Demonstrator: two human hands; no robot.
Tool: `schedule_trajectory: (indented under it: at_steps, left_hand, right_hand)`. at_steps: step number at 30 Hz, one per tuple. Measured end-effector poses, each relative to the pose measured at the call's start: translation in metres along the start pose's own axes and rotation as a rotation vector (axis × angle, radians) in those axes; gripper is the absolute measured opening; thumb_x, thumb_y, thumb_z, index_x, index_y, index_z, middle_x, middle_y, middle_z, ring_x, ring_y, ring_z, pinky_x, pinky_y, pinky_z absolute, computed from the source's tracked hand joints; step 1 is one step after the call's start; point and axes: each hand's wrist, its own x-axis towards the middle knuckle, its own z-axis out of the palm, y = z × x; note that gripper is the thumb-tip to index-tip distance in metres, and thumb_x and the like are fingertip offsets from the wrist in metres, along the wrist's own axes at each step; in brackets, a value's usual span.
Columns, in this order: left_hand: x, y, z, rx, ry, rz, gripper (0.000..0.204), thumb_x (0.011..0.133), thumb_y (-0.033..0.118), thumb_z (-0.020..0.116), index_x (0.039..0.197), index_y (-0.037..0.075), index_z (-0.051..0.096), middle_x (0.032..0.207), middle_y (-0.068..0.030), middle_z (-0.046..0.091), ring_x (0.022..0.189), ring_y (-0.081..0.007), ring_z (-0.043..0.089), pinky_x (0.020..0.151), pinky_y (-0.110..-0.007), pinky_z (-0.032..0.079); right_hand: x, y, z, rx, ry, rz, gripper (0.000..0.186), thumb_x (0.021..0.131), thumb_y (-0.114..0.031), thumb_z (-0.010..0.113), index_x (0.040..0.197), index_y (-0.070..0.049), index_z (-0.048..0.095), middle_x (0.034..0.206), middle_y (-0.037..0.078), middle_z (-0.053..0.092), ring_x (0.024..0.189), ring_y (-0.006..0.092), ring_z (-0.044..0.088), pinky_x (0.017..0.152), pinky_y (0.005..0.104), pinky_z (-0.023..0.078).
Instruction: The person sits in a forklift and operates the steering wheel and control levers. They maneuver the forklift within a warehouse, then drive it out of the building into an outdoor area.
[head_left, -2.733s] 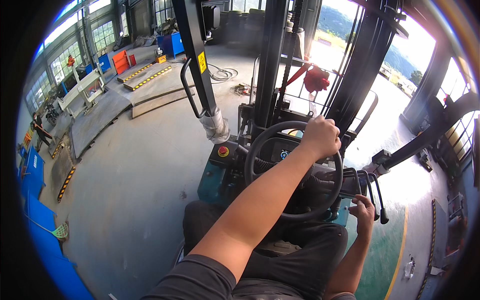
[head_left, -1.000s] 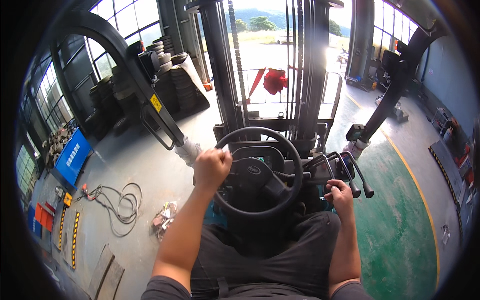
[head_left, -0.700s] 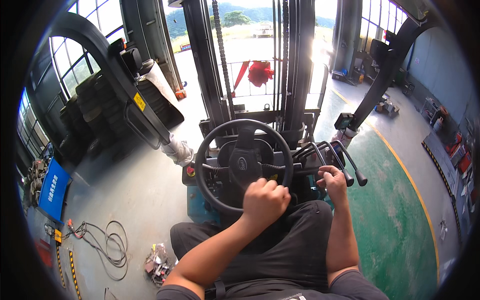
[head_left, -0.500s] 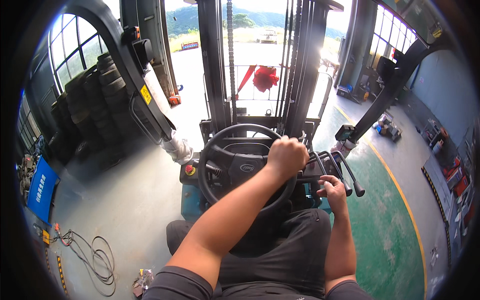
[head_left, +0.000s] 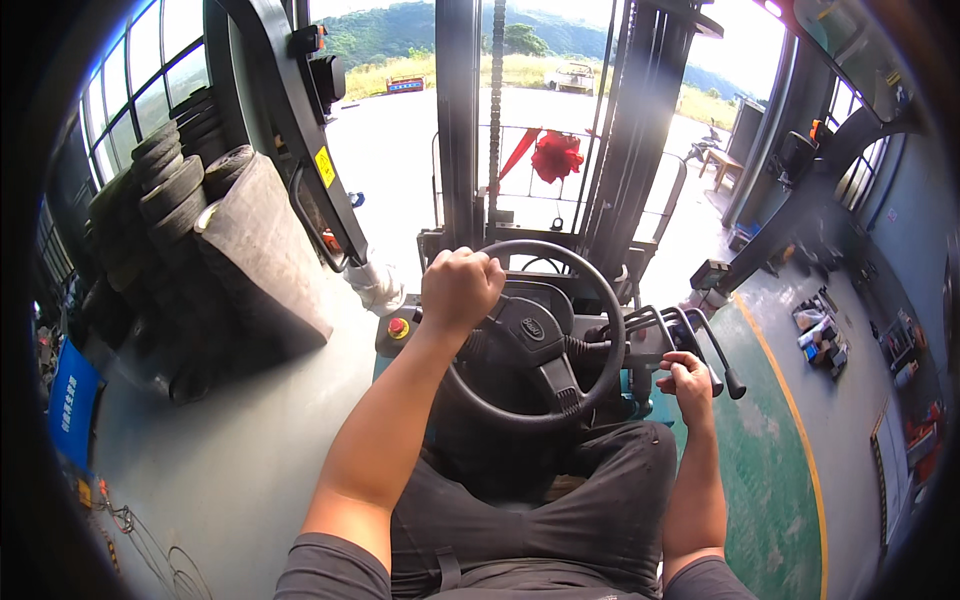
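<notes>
I am seated at a forklift with a black steering wheel (head_left: 520, 420) in front of me. My left hand (head_left: 462, 290) is closed at the wheel's upper left rim; whatever lies under the palm is hidden. Right of the wheel stand several black control levers (head_left: 722, 350) with bent stems and knobs. My right hand (head_left: 688, 388) is among them, its fingers loosely curled about the nearest lever, whose knob the hand hides. A red button (head_left: 398, 328) sits on the console left of the wheel.
The mast (head_left: 640, 130) rises ahead, with a red cloth rosette (head_left: 556, 158) on the guard. Stacked tyres (head_left: 170, 190) and a large grey sheet (head_left: 265, 250) stand left. A yellow line (head_left: 790, 400) borders the green floor on the right, with boxes (head_left: 822, 335) beyond. Outside, a vehicle (head_left: 570, 78) is parked.
My left hand has swung from the wheel's upper right to its upper left, turning the wheel counterclockwise. The surroundings have shifted in view. My right hand stays by the levers.
</notes>
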Motion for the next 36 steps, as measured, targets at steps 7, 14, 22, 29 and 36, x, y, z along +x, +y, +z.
schedule_trajectory:
  at_steps: [7, 14, 22, 29, 36]
  left_hand:
    - [0.075, -0.088, 0.119, 0.091, 0.101, -0.009, 0.023, 0.086, 0.019, 0.072, 0.068, 0.006, 0.068, 0.073, -0.0116, 0.068, 0.072, -0.0343, 0.068, 0.068, -0.045, 0.059]
    - [0.181, -0.234, 0.249, 0.09, 0.085, -0.007, 0.024, 0.087, 0.018, 0.072, 0.068, 0.006, 0.064, 0.075, -0.0124, 0.066, 0.073, -0.0361, 0.066, 0.067, -0.048, 0.056]
    - [0.306, -0.351, 0.429, 0.074, 0.066, -0.012, 0.024, 0.087, 0.018, 0.073, 0.067, 0.007, 0.065, 0.075, -0.0123, 0.065, 0.074, -0.0357, 0.065, 0.067, -0.047, 0.055]
    - [0.453, -0.45, 0.644, 0.008, 0.068, 0.015, 0.024, 0.085, 0.018, 0.073, 0.065, 0.006, 0.065, 0.072, -0.0124, 0.065, 0.072, -0.0351, 0.064, 0.066, -0.046, 0.056]
    - [0.61, -0.569, 0.91, 0.022, 0.118, 0.007, 0.021, 0.082, 0.017, 0.074, 0.065, 0.008, 0.069, 0.072, -0.0108, 0.067, 0.072, -0.0349, 0.066, 0.067, -0.047, 0.057]
  right_hand:
    - [0.171, -0.008, 0.063, -0.402, 0.049, -0.139, 0.022, 0.103, -0.009, 0.059, 0.115, -0.001, 0.075, 0.086, 0.009, 0.073, 0.072, 0.0156, 0.071, 0.068, 0.0329, 0.056]
    - [0.367, -0.013, 0.186, -0.421, 0.142, -0.127, 0.023, 0.102, -0.013, 0.061, 0.115, -0.003, 0.077, 0.084, 0.013, 0.076, 0.074, 0.0195, 0.074, 0.072, 0.0353, 0.058]
    - [0.641, -0.008, 0.266, -0.417, 0.11, -0.127, 0.025, 0.103, -0.01, 0.06, 0.121, 0.0, 0.074, 0.105, 0.014, 0.077, 0.074, 0.0182, 0.076, 0.07, 0.032, 0.06]
    - [0.911, 0.02, 0.311, -0.395, 0.104, -0.108, 0.024, 0.102, -0.012, 0.061, 0.119, -0.005, 0.076, 0.086, 0.013, 0.077, 0.071, 0.0198, 0.076, 0.069, 0.0349, 0.059]
    - [1.207, 0.065, 0.36, -0.366, 0.081, -0.041, 0.026, 0.103, -0.013, 0.058, 0.121, -0.005, 0.075, 0.087, 0.012, 0.076, 0.072, 0.0187, 0.077, 0.068, 0.0357, 0.06]
